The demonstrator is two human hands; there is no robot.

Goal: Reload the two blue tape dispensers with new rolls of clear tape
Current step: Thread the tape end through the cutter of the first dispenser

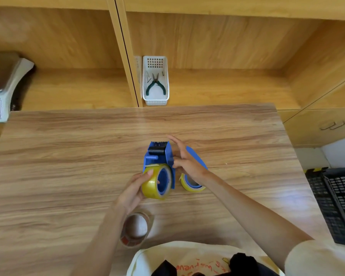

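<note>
We see a blue tape dispenser [158, 156] standing near the middle of a wood-grain table [68, 156], with a yellowish roll of clear tape [152, 185] seated on its hub. Our left hand [136, 188] wraps around that roll, thumb on top and fingers curled beneath. Our right hand [184, 161] pinches the dispenser's side plate with thumb and one finger while the other fingers spread open. Just to the right lies a second blue dispenser [197, 158], partly hidden under the right wrist, with its own tape roll [191, 185]. An emptied cardboard core [135, 230] lies nearer us. Behind the table, wooden shelves hold a white basket [157, 100] with green-handled pliers [155, 85] and a scale [2, 84]; a black crate [339, 200] sits at right.
</note>
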